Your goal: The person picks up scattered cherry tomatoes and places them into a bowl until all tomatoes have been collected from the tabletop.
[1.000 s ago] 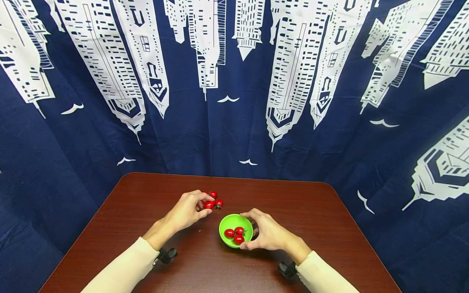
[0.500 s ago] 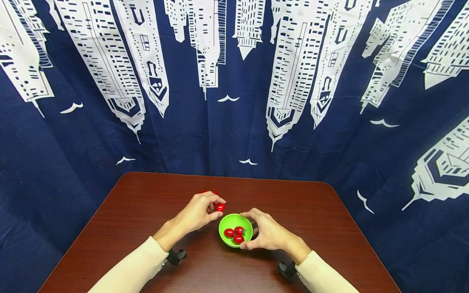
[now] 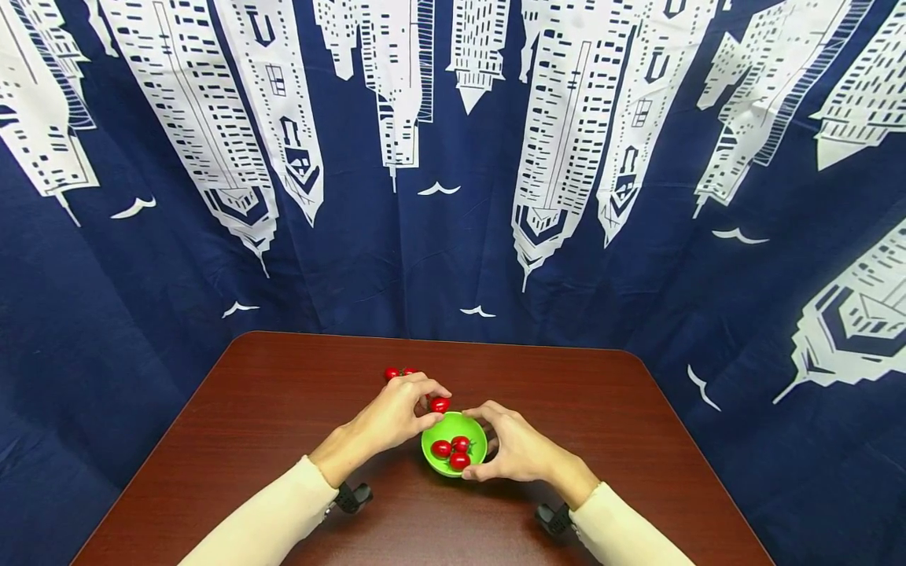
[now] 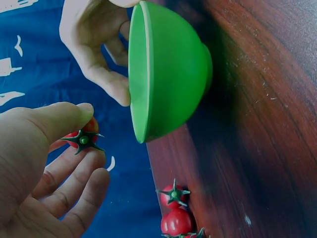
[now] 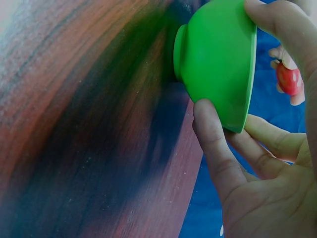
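My left hand (image 3: pixel 398 410) pinches a cherry tomato (image 3: pixel 440 405) between thumb and fingers, close over the far left rim of the green bowl (image 3: pixel 430 460). In the left wrist view the pinched tomato shows its green star-shaped stem, a little apart from the bowl's rim. My right hand (image 3: pixel 520 450) grips the bowl from the right, thumb at the near rim and fingers around the far side. Three red cherry tomatoes (image 3: pixel 460 461) lie inside the bowl. In the right wrist view, fingertips (image 5: pixel 205 110) press the bowl's outer wall.
Several more cherry tomatoes (image 4: pixel 177 221) lie on the brown table (image 3: pixel 283 377) behind my left hand, partly hidden by it in the head view. A dark blue cloth (image 3: pixel 354 259) with white buildings hangs behind the table.
My left hand has lifted a cherry tomato from the group and carried it right to the bowl's rim. My right hand and the bowl have stayed in place.
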Demonstrator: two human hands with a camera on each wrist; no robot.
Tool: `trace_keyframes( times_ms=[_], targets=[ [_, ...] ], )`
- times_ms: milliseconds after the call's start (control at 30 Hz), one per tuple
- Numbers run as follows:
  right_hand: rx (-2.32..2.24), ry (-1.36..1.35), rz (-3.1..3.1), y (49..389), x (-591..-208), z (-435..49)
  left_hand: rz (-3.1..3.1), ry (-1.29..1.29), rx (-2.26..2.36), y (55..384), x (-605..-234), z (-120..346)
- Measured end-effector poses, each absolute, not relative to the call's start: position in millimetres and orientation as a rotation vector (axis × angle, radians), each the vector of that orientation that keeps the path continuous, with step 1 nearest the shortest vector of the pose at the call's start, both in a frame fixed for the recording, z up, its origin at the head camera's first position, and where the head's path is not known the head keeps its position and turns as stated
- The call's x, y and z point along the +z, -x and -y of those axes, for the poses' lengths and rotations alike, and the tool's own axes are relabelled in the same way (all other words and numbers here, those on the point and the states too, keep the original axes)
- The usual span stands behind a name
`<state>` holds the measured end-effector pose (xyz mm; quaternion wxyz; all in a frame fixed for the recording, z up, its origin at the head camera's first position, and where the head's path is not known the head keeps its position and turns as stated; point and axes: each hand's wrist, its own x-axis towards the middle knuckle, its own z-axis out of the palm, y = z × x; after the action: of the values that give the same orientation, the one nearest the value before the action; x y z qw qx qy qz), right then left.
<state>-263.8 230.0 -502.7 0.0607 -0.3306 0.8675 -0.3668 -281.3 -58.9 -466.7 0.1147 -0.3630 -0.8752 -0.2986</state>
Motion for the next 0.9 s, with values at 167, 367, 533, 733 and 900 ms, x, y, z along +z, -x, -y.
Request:
trace_keyframes(
  times_ms=[167,367,533,733,900],
  targets=[
    [-1.117,1.002,-2.615,264.2,-502.4,-229.3,2.599,1.086,-0.866,278.2,-467.1,55.4],
    [-1.129,0.986,-2.6,263.9,-502.6,-229.0,2.599,1.107,-0.874,277.0,-468.6,52.2],
    [-1.134,0.985,-2.594,263.6,-503.0,-228.9,2.597,1.13,-0.898,276.4,-471.2,50.5],
    [-1.131,0.987,-2.597,263.4,-503.1,-228.7,2.582,1.135,-0.884,277.1,-472.1,48.6],
    [-1.123,0.992,-2.603,263.6,-503.0,-228.6,2.588,1.126,-0.888,277.2,-471.6,48.7]
  ],
)
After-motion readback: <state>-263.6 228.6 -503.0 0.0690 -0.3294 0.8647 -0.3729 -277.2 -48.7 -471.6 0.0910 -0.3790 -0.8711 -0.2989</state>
